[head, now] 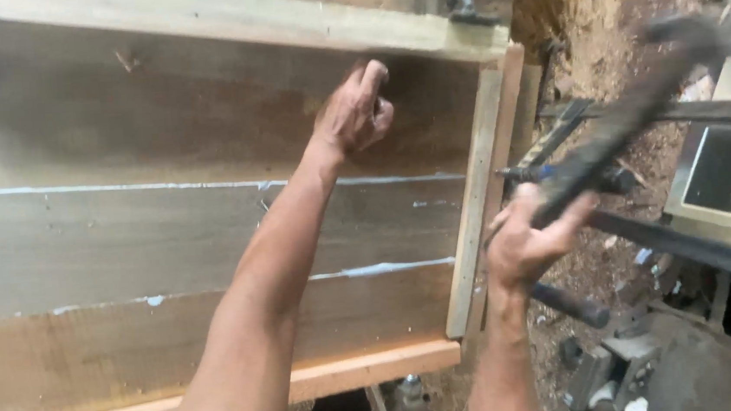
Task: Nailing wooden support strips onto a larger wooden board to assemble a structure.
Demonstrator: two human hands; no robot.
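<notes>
Right hand (525, 245), centre-right of frame, is clenched around the handle of a dark, motion-blurred metal hammer (628, 119). The hammer runs diagonally from the fist up to the upper right corner, where its head is too blurred to make out.

Left hand (356, 110), upper centre, has fingers pinched together and pressed against the wide panel of glued grey-brown wooden boards (125, 242), just under the pale wooden crossbar (238, 20) along the panel's top edge. Can't tell if it grips anything small.

The hammer is well apart from the left hand, to its right, past the narrow pale wooden strip (478, 197) on the panel's right edge. White glue lines (164, 186) cross the boards.

Black metal clamp bars (690, 245) lie right of the panel over a sawdust-covered floor (610, 3). No containers visible.
</notes>
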